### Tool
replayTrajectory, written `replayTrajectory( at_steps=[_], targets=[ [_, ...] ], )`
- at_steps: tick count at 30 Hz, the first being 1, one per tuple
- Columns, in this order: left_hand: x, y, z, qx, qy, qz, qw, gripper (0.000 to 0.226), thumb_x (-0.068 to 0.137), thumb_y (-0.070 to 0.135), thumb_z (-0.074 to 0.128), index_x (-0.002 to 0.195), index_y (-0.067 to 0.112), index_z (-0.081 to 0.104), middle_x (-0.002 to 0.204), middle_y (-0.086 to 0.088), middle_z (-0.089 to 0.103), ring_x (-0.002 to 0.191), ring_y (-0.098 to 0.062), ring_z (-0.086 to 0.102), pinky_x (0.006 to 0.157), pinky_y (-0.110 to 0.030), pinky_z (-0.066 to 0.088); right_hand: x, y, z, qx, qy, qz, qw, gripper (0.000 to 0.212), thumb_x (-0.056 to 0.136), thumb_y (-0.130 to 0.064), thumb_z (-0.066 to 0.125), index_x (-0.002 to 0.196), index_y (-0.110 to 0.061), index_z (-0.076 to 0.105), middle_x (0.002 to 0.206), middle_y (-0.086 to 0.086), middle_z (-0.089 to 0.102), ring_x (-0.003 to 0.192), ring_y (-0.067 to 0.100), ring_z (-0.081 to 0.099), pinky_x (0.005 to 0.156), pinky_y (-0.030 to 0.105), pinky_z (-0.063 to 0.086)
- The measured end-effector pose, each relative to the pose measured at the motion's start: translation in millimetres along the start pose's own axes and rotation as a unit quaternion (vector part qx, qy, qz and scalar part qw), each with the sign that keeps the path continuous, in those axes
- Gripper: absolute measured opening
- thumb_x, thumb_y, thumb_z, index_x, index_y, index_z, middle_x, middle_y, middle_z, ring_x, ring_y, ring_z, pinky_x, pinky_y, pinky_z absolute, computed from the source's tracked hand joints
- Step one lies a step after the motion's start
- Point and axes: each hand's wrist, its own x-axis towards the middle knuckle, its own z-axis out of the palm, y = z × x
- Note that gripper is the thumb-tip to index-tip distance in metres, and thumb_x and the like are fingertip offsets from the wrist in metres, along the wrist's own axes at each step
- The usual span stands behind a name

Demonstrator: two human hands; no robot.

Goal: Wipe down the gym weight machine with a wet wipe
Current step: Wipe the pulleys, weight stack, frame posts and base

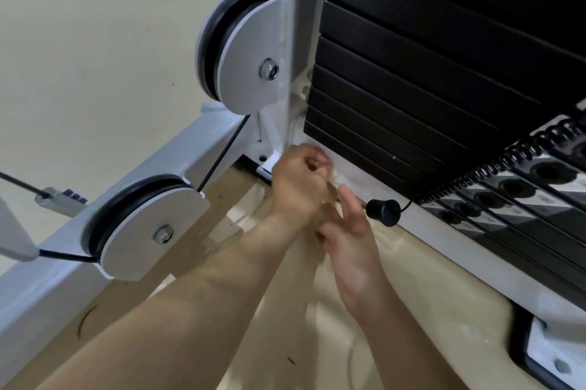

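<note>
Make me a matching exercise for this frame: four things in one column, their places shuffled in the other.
Things
1. stack of black rectangular weight plates
2. black round knob on the coiled black cord
3. lower white round pulley with a black rim
4. crumpled white wet wipe

Places
A. on the slanted white frame beam, left of the left hand
B. at the left hand's curled fingers, by the white base rail
C. upper right, above that rail
D. just right of the right hand

Pairs: 1-C, 2-D, 3-A, 4-B
</note>
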Motion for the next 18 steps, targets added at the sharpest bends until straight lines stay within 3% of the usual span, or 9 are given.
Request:
replayTrajectory(
  at_steps=[2, 5, 8, 9, 12, 14, 18],
  targets=[
    [16, 0, -9, -0.015, 0.061, -0.033, 0.997, 0.017, 0.083, 0.002, 0.067, 0.079, 0.019, 0.064, 0.075, 0.01, 0.062, 0.073, -0.006, 0.06, 0.071, -0.012, 0.048, 4, -7, -4, -0.001, 0.001, 0.0, 1.0, 0.057, 0.093, 0.009, 0.046, 0.14, -0.025, 0.044, 0.111, -0.02, 0.054, 0.08, -0.021, 0.06, 0.081, 0.021, 0.052],
    [11, 2, -2, -0.059, 0.08, -0.063, 0.993, 0.013, 0.083, 0.001, 0.064, 0.081, 0.014, 0.062, 0.071, 0.007, 0.059, 0.067, -0.008, 0.057, 0.067, -0.016, 0.048, 4, -11, -9, -0.007, -0.007, 0.002, 1.0, 0.04, 0.092, 0.012, 0.046, 0.121, -0.013, 0.059, 0.099, -0.007, 0.065, 0.075, -0.005, 0.065, 0.071, 0.016, 0.052],
    [-17, 2, 22, -0.056, 0.032, -0.062, 0.996, 0.028, 0.08, 0.0, 0.066, 0.076, 0.025, 0.054, 0.075, 0.006, 0.059, 0.069, -0.009, 0.058, 0.068, -0.019, 0.05, -7, -6, -19, -0.045, 0.018, 0.008, 0.999, 0.043, 0.087, 0.013, 0.047, 0.11, -0.015, 0.069, 0.106, 0.011, 0.07, 0.097, 0.028, 0.066, 0.086, 0.038, 0.054],
    [-26, 0, 29, -0.049, 0.007, -0.058, 0.997, 0.033, 0.079, -0.001, 0.067, 0.077, 0.028, 0.053, 0.08, 0.006, 0.058, 0.071, -0.01, 0.058, 0.069, -0.019, 0.049, -11, -3, -24, -0.048, 0.025, 0.01, 0.998, 0.042, 0.085, 0.013, 0.047, 0.107, -0.014, 0.07, 0.105, 0.014, 0.071, 0.099, 0.033, 0.066, 0.089, 0.043, 0.054],
    [-38, -5, 37, 0.011, -0.07, -0.015, 0.997, 0.04, 0.077, -0.004, 0.069, 0.083, 0.031, 0.052, 0.092, 0.006, 0.055, 0.082, -0.012, 0.059, 0.075, -0.023, 0.051, -20, 6, -34, -0.054, 0.059, 0.031, 0.996, 0.04, 0.084, 0.013, 0.045, 0.101, -0.011, 0.071, 0.097, 0.015, 0.072, 0.095, 0.033, 0.067, 0.09, 0.045, 0.054],
    [-33, -5, 32, 0.056, -0.081, 0.019, 0.995, 0.036, 0.078, -0.003, 0.069, 0.081, 0.03, 0.055, 0.091, 0.005, 0.058, 0.081, -0.01, 0.059, 0.073, -0.021, 0.05, -23, 12, -37, -0.05, 0.076, 0.03, 0.995, 0.041, 0.084, 0.016, 0.043, 0.097, -0.011, 0.072, 0.097, 0.011, 0.073, 0.094, 0.029, 0.067, 0.09, 0.043, 0.054],
    [-13, 4, 16, -0.043, 0.046, -0.042, 0.997, 0.035, 0.075, -0.003, 0.073, 0.077, 0.025, 0.052, 0.072, 0.003, 0.06, 0.067, -0.009, 0.06, 0.073, -0.02, 0.051, -26, 6, -41, -0.043, 0.102, 0.0, 0.994, 0.034, 0.086, 0.012, 0.054, 0.094, -0.015, 0.072, 0.087, -0.007, 0.074, 0.086, 0.014, 0.067, 0.07, 0.022, 0.053]
  ],
)
